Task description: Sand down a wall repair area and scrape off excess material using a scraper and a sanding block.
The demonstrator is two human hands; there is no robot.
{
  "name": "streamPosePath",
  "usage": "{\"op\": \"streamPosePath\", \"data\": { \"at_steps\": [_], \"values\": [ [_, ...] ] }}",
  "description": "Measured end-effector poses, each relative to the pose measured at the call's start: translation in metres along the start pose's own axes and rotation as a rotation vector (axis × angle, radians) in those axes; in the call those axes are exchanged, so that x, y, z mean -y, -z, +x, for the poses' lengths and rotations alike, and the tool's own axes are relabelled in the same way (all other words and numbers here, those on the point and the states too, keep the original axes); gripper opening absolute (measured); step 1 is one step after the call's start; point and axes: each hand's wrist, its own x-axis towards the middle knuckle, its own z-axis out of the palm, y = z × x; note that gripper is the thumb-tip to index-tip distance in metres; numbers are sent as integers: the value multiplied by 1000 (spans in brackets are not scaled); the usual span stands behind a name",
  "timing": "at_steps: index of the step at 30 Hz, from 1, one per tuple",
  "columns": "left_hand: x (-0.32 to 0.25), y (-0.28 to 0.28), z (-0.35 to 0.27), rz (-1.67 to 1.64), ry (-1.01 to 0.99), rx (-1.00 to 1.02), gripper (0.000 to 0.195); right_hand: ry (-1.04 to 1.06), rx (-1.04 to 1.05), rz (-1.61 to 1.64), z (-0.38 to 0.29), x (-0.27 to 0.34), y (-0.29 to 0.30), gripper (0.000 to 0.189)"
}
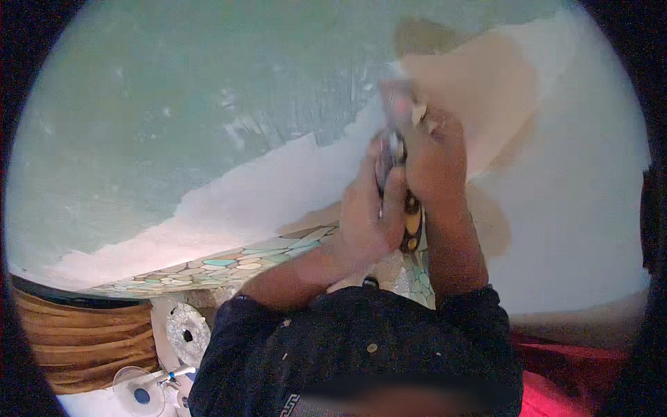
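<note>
My left hand [370,208] is curled around a hand tool [396,146] with a shiny metal part and dark edges. A dark handle with yellowish round spots [412,229] shows between my wrists; whether it belongs to the same tool I cannot tell. Close beside it on the right, my right hand [437,161] has its fingers bent, with pale smears or scraps on them. A blurred reddish, flat shape [398,101] lies at its fingertips; whether this hand grips it is unclear. Both hands are in front of a surface partly coated white [260,182] over green [156,104].
Brown patches [479,88] mark the white area at upper right. A band of multicoloured mosaic pattern [219,263] runs below the white. At lower left are brown pleated cloth [83,339], a whitish round object [188,333] and a clear disc [139,393]. Red cloth [568,365] is at lower right.
</note>
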Motion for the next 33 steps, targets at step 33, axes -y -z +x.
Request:
{"op": "streamPosePath", "data": {
  "at_steps": [33],
  "values": [
    [9, -4, 6, 82, -86, 27, 47, -481, 72, 364, 13, 4, 9, 30]
  ]
}}
